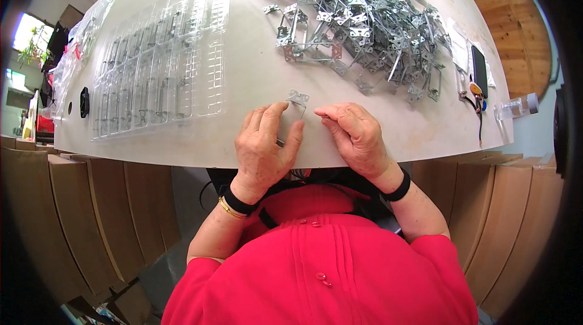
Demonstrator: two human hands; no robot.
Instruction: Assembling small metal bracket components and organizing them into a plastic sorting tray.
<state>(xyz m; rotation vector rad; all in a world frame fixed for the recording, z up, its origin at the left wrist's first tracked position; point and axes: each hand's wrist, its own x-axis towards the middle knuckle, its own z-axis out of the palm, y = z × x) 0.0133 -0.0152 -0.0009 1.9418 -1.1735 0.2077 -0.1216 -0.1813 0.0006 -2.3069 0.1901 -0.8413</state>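
Observation:
Near the table's front edge, my left hand is closed around a small metal bracket. Its flat, holed plate sticks out beyond the fingertips, and a thin rod runs down from it toward the palm. To the right, my right hand has thumb and forefinger pinched together. A small dark bit shows at those fingertips, too little to name. The two hands are a short way apart. Beyond them spreads a large tangled heap of similar metal brackets, several lying loose along its near left side.
On the left lie clear plastic trays with metal parts in their compartments. A small black object sits left of them. Toward the right edge are a phone, a tool with coloured parts and a clear bottle. Cardboard boxes flank me.

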